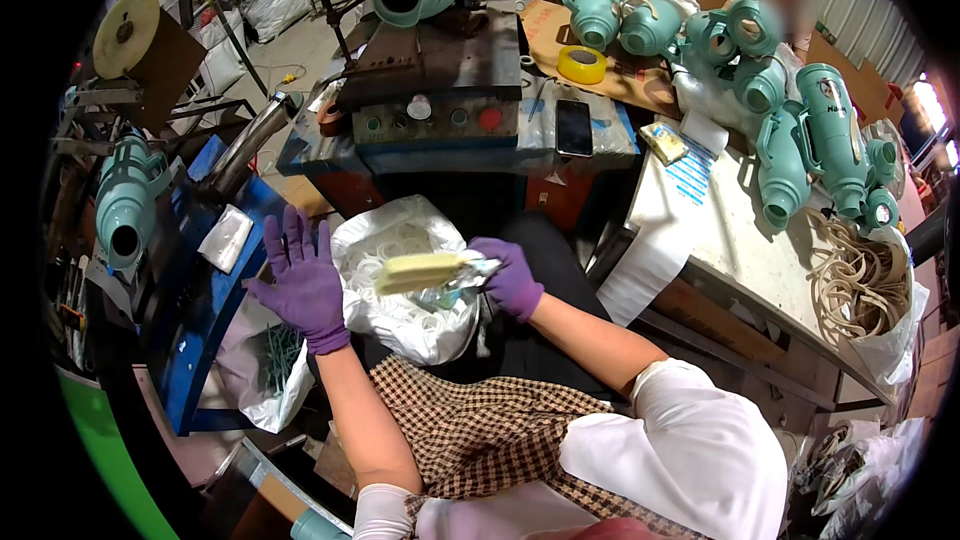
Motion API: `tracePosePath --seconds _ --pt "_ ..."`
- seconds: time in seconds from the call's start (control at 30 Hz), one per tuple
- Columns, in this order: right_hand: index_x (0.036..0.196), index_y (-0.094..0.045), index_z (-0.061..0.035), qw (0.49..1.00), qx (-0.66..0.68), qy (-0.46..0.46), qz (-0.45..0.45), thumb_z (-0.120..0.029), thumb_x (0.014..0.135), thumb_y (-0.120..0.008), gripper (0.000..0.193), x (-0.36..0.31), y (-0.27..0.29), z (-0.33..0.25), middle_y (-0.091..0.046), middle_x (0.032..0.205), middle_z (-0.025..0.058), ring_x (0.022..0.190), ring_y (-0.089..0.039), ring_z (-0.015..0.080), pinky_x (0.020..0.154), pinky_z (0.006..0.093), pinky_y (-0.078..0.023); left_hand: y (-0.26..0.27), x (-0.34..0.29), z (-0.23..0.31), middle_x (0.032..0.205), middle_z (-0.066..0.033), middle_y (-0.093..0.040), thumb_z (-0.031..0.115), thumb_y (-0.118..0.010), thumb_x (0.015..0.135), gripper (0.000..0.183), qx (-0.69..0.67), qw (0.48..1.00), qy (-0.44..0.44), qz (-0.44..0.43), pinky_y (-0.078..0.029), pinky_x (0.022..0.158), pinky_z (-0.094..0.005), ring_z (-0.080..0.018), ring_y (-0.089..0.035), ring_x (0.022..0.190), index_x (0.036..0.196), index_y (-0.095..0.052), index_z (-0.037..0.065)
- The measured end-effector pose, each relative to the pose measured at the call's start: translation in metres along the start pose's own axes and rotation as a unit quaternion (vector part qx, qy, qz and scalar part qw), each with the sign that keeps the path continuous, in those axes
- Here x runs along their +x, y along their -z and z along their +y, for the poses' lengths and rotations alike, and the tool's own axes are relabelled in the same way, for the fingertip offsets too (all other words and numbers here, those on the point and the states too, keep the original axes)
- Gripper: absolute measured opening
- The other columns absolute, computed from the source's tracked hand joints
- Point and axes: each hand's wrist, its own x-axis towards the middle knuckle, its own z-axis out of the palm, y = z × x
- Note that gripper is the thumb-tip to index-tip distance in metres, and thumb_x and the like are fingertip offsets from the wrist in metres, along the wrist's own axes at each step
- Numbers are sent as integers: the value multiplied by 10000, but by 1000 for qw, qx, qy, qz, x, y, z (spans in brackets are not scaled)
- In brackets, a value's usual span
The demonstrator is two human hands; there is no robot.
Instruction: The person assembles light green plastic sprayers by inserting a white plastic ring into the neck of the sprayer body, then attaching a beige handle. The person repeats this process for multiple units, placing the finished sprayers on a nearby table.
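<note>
The right hand grips a crumpled wrapper, apparently only partly off a yellow bar pointing toward nine o'clock above a white bag of white rings. Farther toward nine o'clock, the left hand has spread, empty fingers; at three o'clock, a second bag contains beige loops.

The white bag is crinkled plastic, the apron matt cloth.
</note>
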Motion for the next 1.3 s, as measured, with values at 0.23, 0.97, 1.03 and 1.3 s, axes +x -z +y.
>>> tracePosePath --seconds 0.23,0.97,1.03,1.3 --pt "893 -673 -25 958 -56 241 142 -286 858 -723 268 -6 37 -90 -631 902 119 804 -628 272 721 385 -521 21 3 -12 1451 -197 -533 600 -314 1018 720 -52 997 50 18 -241 1215 -549 -343 -504 1351 1482 -454 69" --pt "834 -667 -29 869 -109 481 49 -342 866 -727 321 1 11 -161 -653 774 117 662 -620 251 599 351 -524 15 -3 -60 1306 -157 -644 506 -410 1032 577 -15 986 124 113 -423 1104 -480 -299 -610 1199 1372 -574 69" --pt "832 -669 -26 874 -109 471 48 -339 865 -729 321 0 8 -157 -656 780 119 667 -622 252 606 354 -524 5 -4 -65 1308 -158 -640 516 -460 1016 603 12 988 133 79 -442 1078 -461 -291 -616 1173 1401 -543 60" --pt "825 -676 -16 904 -116 409 37 -328 861 -736 319 -5 -7 -134 -666 804 126 688 -632 259 630 363 -524 -71 -36 -78 1214 -126 -654 448 -850 723 1011 139 955 253 -74 -524 753 -277 -147 -646 798 1555 -342 181"
